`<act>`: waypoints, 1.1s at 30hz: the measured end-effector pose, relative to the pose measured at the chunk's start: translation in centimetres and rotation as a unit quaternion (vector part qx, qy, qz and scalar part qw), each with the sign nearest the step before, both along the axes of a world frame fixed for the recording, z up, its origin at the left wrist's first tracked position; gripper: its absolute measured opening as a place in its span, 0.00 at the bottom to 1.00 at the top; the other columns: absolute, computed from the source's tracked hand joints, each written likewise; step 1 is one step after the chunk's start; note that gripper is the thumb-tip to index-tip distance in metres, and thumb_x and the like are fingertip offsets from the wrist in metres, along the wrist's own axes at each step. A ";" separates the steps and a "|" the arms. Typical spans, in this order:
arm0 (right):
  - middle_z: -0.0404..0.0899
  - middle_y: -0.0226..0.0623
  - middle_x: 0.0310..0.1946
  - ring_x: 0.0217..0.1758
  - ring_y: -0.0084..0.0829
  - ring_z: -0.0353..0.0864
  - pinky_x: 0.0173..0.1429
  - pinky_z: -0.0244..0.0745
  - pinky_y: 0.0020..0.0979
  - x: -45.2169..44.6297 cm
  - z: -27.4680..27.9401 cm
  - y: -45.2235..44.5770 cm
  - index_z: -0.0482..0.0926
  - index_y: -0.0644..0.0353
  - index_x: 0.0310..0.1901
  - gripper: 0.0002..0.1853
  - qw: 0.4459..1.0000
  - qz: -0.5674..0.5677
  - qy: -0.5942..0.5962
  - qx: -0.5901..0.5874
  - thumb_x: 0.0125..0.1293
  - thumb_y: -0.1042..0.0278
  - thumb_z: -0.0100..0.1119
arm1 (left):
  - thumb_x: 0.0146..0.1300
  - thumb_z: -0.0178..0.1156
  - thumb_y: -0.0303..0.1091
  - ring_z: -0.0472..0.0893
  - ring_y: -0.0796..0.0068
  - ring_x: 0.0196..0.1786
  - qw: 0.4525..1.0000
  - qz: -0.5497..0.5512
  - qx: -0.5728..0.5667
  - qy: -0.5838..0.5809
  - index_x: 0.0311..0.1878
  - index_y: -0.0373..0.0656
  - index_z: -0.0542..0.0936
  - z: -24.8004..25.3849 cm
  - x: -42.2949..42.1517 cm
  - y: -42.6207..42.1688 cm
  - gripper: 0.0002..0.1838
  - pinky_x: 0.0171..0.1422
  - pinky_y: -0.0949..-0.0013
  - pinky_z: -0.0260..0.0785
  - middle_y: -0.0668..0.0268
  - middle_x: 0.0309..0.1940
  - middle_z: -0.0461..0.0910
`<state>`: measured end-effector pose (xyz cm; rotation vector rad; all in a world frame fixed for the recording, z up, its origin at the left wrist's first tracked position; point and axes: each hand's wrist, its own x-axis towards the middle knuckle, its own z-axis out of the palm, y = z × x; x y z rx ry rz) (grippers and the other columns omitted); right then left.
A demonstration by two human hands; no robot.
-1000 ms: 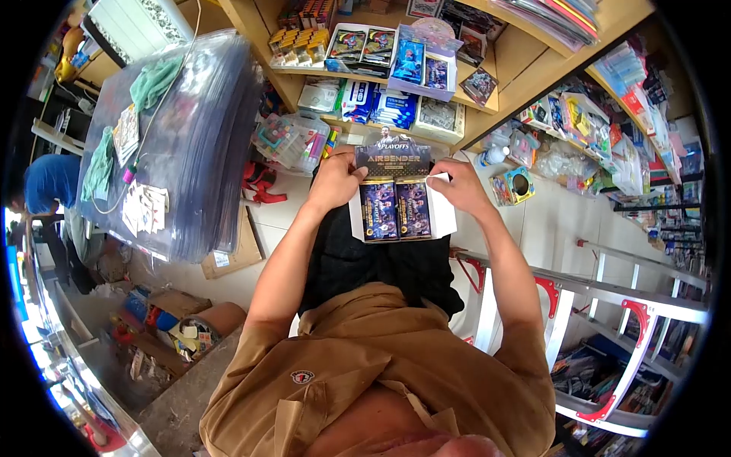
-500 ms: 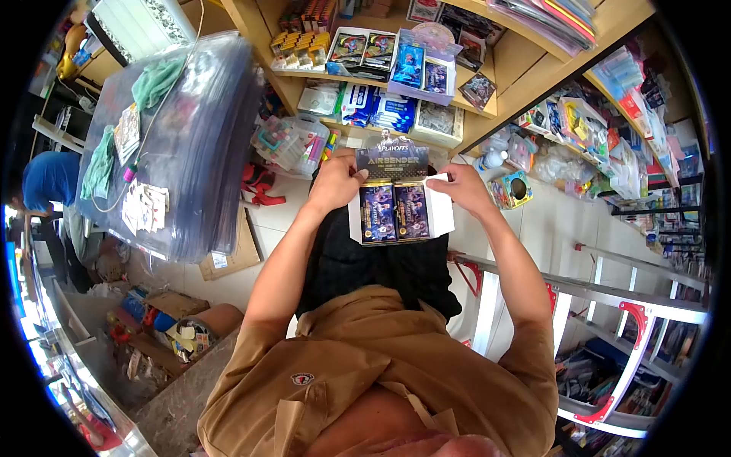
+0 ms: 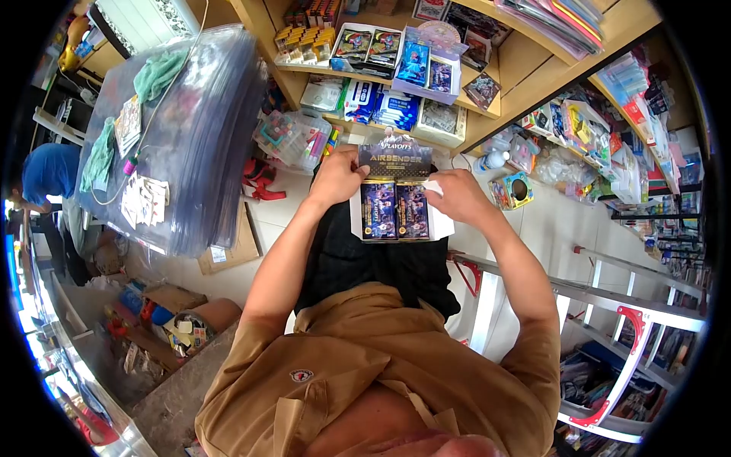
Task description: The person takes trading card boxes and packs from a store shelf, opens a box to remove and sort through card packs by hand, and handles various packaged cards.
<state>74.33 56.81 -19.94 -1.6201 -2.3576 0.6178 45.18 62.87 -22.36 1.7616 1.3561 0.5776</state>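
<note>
A card display box with a dark printed lid standing up and white inner flaps is held in front of my lap. Two stacks of foil card packs, a left one and a right one, fill it side by side. My left hand pinches the lid's left edge, thumb on the printed face. On the other side, my right hand has its fingers closed on the white right side flap near the lid hinge. Some of its fingertips are hidden.
Ahead is a wooden shelf with an open box of blue packs. Plastic-covered stacked sheets stand at left. A metal ladder lies at right. A person in blue bends at far left.
My right hand has turned and curled inward over the right flap, which is now more covered. My left hand stays at the lid, and the view has shifted slightly.
</note>
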 end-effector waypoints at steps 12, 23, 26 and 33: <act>0.87 0.58 0.37 0.47 0.57 0.85 0.56 0.78 0.50 0.2 0.8 -1.1 0.88 0.69 0.41 0.22 0.999 0.019 -0.045 -0.023 0.65 0.52 0.69 | 0.66 0.70 0.36 0.86 0.52 0.40 0.998 0.003 -0.050 0.034 0.35 0.33 0.82 0.2 -0.1 0.2 0.14 0.48 0.56 0.76 0.51 0.33 0.85; 0.85 0.57 0.32 0.40 0.58 0.85 0.53 0.79 0.51 0.2 3.1 -2.0 0.88 0.68 0.38 0.21 0.982 0.008 0.024 -0.188 0.65 0.51 0.69 | 0.66 0.70 0.35 0.86 0.52 0.39 0.998 -0.002 -0.039 0.040 0.35 0.32 0.82 0.0 -0.1 0.1 0.14 0.48 0.55 0.76 0.52 0.32 0.84; 0.85 0.57 0.32 0.40 0.58 0.85 0.53 0.80 0.52 -0.1 2.2 -2.4 0.89 0.66 0.38 0.20 0.990 0.025 -0.031 -0.132 0.65 0.52 0.69 | 0.67 0.69 0.34 0.86 0.53 0.39 0.999 -0.003 -0.032 0.029 0.37 0.32 0.82 0.2 0.0 0.0 0.13 0.48 0.55 0.76 0.53 0.32 0.84; 0.86 0.57 0.31 0.40 0.57 0.86 0.53 0.80 0.50 -1.1 4.5 -3.2 0.89 0.66 0.37 0.19 0.989 -0.029 -0.036 -0.142 0.64 0.53 0.70 | 0.68 0.69 0.35 0.78 0.64 0.30 0.999 -0.013 -0.019 0.026 0.37 0.33 0.81 0.7 -0.1 -0.3 0.13 0.40 0.59 0.71 0.56 0.26 0.81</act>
